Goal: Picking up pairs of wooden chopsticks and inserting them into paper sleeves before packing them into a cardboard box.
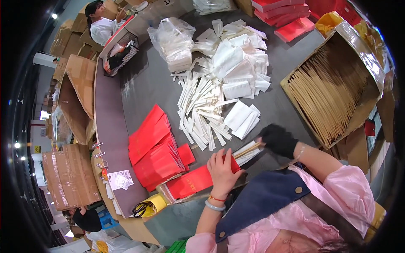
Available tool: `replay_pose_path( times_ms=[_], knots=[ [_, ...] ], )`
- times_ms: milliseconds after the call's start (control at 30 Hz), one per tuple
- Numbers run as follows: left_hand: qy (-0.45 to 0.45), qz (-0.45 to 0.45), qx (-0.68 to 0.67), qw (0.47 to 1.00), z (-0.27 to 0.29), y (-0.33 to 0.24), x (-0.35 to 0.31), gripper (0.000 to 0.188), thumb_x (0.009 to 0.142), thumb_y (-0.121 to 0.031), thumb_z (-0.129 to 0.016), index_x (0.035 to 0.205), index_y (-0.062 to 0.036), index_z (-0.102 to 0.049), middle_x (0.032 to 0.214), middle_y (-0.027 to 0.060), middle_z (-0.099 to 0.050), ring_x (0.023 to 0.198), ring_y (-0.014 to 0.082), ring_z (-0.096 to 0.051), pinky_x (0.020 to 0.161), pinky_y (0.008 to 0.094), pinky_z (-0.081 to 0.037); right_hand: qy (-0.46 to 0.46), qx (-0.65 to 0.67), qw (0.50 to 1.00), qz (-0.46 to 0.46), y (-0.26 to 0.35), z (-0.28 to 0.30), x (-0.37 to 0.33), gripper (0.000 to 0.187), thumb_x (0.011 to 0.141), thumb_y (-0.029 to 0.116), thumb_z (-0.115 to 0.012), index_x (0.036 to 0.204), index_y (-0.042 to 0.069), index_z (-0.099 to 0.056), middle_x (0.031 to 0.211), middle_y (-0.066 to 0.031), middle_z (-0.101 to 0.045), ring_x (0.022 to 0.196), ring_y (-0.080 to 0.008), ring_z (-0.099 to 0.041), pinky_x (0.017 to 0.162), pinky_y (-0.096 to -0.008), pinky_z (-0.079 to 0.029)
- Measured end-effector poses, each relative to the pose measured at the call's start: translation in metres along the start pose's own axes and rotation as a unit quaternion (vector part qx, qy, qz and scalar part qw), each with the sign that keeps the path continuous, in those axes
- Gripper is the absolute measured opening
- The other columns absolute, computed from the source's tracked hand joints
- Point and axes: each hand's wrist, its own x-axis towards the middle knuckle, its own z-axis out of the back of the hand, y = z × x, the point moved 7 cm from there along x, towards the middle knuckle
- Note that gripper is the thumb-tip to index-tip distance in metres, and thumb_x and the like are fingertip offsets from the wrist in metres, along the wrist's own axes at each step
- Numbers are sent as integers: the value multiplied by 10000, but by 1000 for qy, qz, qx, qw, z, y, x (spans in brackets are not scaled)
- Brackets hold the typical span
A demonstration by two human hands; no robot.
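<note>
A flat red paper sleeve [190,182] with gold print lies at the table's near edge. My bare left hand [223,170] is closed on its right end, fingers over the top. My right hand [278,141], in a black glove that leaves the fingertips bare, grips pale wooden chopsticks [254,147]. Their far ends point into the sleeve's mouth, beside a white paper strip [248,157]. How deep they sit is hidden by my left hand. Just beyond lie folded white napkin packets [242,119] and a heap of narrow white strips [200,111].
Red sleeves [154,147] are stacked at left, near a yellow holder [155,205] with black-handled scissors. A carton of wooden sticks [329,90] stands at right. Farther back are white packets [236,59], a plastic bag [173,40] and red bundles [282,17]. A person [101,25] sits at the far left.
</note>
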Motion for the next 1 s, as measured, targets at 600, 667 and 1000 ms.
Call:
replay_pose_path(
  times_ms=[600,667,1000],
  knots=[
    [113,-109,40,987,60,5,32,255,616,-92,-688,864,-107,-628,1008,122,-579,958,337,-553,797,459,-453,131,-56,987,-76,38,30,26,616,587,425,-814,1081,121,-609,1042,-101,-604,1015,-306,-566,932,-452,-387],
    [43,-90,18,995,87,48,40,245,613,-51,-677,851,-79,-625,1050,147,-580,984,370,-548,831,481,-466,73,-60,984,-153,26,56,27,579,624,386,-797,1081,101,-586,1038,-95,-589,1016,-304,-553,938,-459,-364],
    [-66,197,-1,978,-9,60,-25,901,659,-472,-824,1357,-27,-467,1411,183,-398,1351,378,-295,1112,579,-169,103,-139,978,-118,46,56,27,614,593,411,-821,1070,104,-588,1011,-72,-585,996,-265,-559,961,-443,-340]
  ],
)
